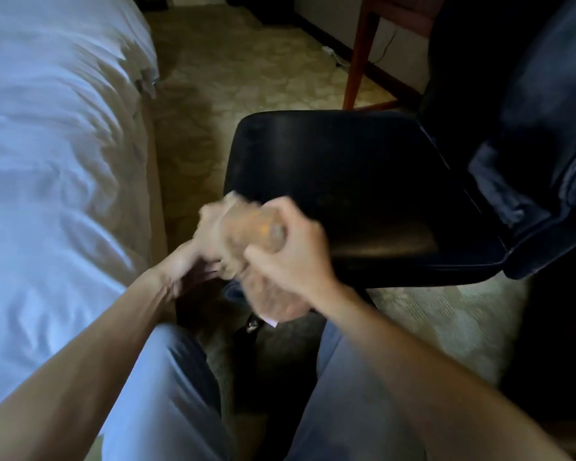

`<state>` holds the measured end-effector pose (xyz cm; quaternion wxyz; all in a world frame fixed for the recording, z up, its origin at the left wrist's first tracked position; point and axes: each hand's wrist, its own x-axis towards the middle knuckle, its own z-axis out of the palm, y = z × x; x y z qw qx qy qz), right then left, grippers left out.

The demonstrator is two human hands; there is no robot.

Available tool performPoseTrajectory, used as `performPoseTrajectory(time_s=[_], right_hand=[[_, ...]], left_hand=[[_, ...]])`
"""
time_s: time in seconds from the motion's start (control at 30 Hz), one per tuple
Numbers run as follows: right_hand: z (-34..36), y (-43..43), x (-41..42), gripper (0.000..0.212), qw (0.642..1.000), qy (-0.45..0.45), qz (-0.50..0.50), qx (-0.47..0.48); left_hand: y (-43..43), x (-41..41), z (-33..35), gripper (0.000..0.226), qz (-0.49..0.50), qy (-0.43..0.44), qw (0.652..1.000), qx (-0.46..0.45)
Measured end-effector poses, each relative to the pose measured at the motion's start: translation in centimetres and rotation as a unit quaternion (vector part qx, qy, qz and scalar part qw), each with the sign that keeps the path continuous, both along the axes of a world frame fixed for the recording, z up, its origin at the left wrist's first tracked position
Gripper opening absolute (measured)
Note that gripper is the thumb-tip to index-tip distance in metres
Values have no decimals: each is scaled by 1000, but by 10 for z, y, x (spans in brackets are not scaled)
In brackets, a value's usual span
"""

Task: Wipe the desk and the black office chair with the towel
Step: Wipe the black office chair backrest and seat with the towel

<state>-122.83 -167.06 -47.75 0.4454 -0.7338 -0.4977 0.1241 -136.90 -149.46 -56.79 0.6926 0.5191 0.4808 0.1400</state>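
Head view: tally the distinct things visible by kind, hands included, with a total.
Hands: 2, left hand and right hand, both gripping the towel
Towels: 1, brownish towel, blurred
Chairs: 1, black office chair
Beds: 1, bed with white sheets
Desks: 1, only a wooden desk leg shows
Dark garments: 1, jacket over the chair back
Total: 7

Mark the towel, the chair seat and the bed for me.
towel [246, 241], head view, on the bunched cloth between the two hands.
chair seat [346, 174], head view, middle of the black cushion.
bed [54, 134], head view, on the white cover.
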Motion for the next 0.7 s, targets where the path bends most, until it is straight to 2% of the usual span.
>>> performPoseTrajectory(time_s=[0.07, 0.13, 0.17, 0.23, 0.27, 0.33, 0.4, 0.47, 0.5, 0.57, 0.6, 0.67, 0.7], right_hand=[[17, 2, 28, 52, 993, -11, -92, 76], [24, 14, 57, 57, 982, -59, -153, 93], [20, 22, 69, 61, 981, -85, -162, 62], [7, 37, 74, 70, 979, -136, -140, -64], [-1, 41, 67, 70, 973, -157, -126, -116], [-12, 46, 40, 57, 966, -196, -87, -142], [-19, 46, -2, 46, 956, -270, 7, -113], [-29, 39, -49, 50, 917, -346, 142, -137], [-32, 34, -66, 55, 892, -365, 208, -169], [-25, 33, -78, 59, 853, -367, 285, -237], [-17, 36, -73, 57, 854, -355, 288, -249], [2, 43, -54, 54, 894, -302, 251, -216], [11, 46, -44, 53, 916, -285, 216, -183]], left_hand=[[-2, 6, 4, 46, 9, -3, 998, -62], [1, 4, 6, 67, 20, -23, 995, -98], [0, 3, 5, 75, 25, -26, 993, -115], [0, -6, 0, 91, 36, -41, 988, -143], [-2, -8, 2, 98, 41, -54, 986, -153], [-5, -8, 5, 107, 48, -81, 980, -173], [-9, -9, 8, 99, 88, -108, 976, -166], [-12, -15, 6, 75, 118, -157, 965, -174], [-13, -22, 7, 74, 128, -180, 956, -192], [-11, -39, -2, 100, 136, -194, 945, -225], [-9, -44, -2, 101, 136, -185, 946, -230], [-10, -46, 3, 85, 138, -162, 958, -193], [-11, -42, 10, 78, 143, -178, 958, -173]])
